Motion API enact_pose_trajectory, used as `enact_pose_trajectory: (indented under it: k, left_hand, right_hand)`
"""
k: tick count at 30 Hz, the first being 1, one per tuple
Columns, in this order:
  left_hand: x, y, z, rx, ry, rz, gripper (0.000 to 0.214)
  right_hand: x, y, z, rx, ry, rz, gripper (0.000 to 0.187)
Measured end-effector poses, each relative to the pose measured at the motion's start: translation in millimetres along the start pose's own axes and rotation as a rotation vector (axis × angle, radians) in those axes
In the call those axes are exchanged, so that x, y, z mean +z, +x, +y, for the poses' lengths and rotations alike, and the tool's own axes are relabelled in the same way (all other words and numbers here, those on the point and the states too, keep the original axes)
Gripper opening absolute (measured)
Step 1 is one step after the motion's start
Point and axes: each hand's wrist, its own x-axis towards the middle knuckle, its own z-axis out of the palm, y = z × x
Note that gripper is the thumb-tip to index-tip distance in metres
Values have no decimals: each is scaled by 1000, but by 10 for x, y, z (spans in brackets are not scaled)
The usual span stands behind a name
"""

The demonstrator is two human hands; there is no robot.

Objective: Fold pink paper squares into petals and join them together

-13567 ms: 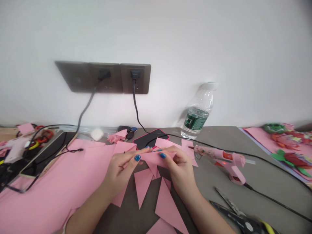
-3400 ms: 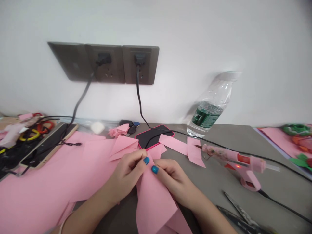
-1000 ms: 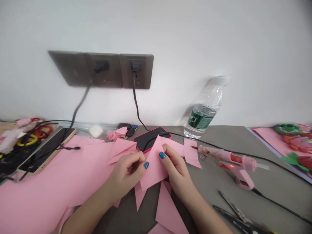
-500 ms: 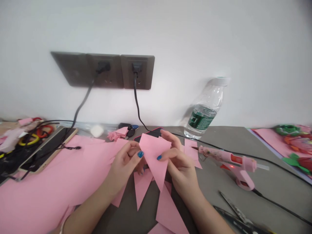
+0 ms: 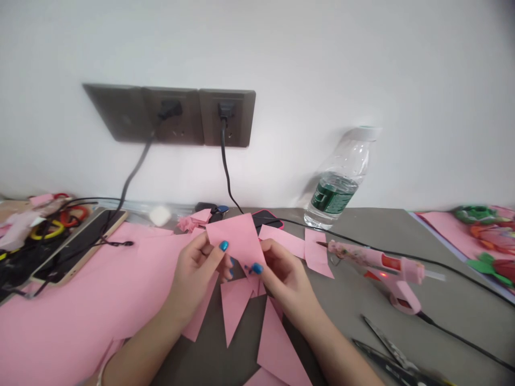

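Between my two hands, above the table, is a cut piece of pink paper (image 5: 237,236). My left hand (image 5: 199,268) pinches its left side, the thumb lying on the front face. At its lower right edge my right hand (image 5: 284,271) grips it between thumb and fingers. Below lie more pink pieces, among them a pointed pink paper triangle (image 5: 234,308) and a longer pink paper piece (image 5: 281,346). A large pink sheet (image 5: 92,305) spreads under and beyond my left forearm.
A pink glue gun (image 5: 386,268) with a lit red light rests at right, scissors (image 5: 390,351) nearer me. A water bottle (image 5: 338,182) leans on the wall. Phones (image 5: 80,246), cords and a power socket (image 5: 227,118) are at left and behind. Paper flowers (image 5: 488,236) lie far right.
The pink paper has turned in my hands, its point no longer hanging down, and shifted slightly left. My right hand has moved lower along its edge, uncovering another pink piece and the phone behind.
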Motion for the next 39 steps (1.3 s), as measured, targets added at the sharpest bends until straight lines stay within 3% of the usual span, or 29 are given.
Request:
enact_pose_trajectory:
  k: [3, 8, 14, 21, 28, 39]
  left_hand:
    - [8, -6, 3, -12, -44, -13, 18]
    - [42, -43, 32, -64, 37, -199, 13]
    - [54, -110, 48, -120, 206, -364, 26]
    - [40, -96, 58, 81, 312, -292, 37]
    - [10, -147, 28, -57, 190, -394, 38]
    - [14, -144, 62, 121, 317, -436, 42]
  right_hand:
    - [16, 9, -13, -9, -2, 51, 25]
    - [-6, 21, -14, -27, 51, 186, 26]
    - [5, -6, -46, -76, 37, 169, 28]
    - [14, -36, -34, -94, 28, 77, 30]
    - [29, -43, -87, -99, 71, 36, 32]
    - [22, -53, -98, -243, 20, 48, 27]
